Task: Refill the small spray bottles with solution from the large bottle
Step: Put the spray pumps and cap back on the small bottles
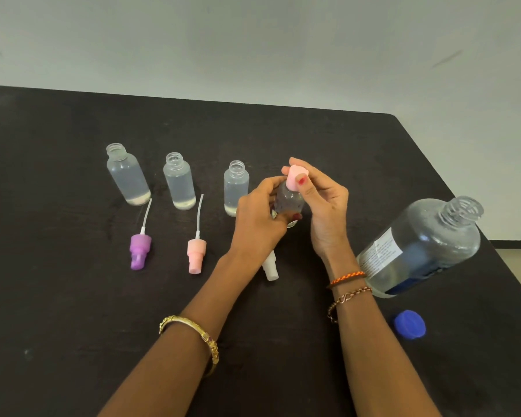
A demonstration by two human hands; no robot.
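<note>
the left hand (257, 218) has its grip wrapped round the body of a small spray bottle (289, 201), held up off the worktop (57, 296) in the middle of the frame. the right hand (322, 206) has its grip pinched on the pink spray cap (294, 176) on top of that bottle. the bottle looks light, made of thin see-through plastic, so a hard squeeze could bend it and push liquid out. holding the body low and twisting only the cap seems best.

to the left, three open small bottles (179, 182) stand in a row with clear liquid inside. in front of them lie a purple sprayer (139, 249), a pink sprayer (196, 254) and a white sprayer (269, 269), partly hidden under the left hand. their thin tubes look bendy and easy to kink.

at the right, the large bottle (418, 245) stands open. it looks heavy and maybe slippery, best held round its wide body. its blue cap (409, 324) lies at the lower right.
</note>
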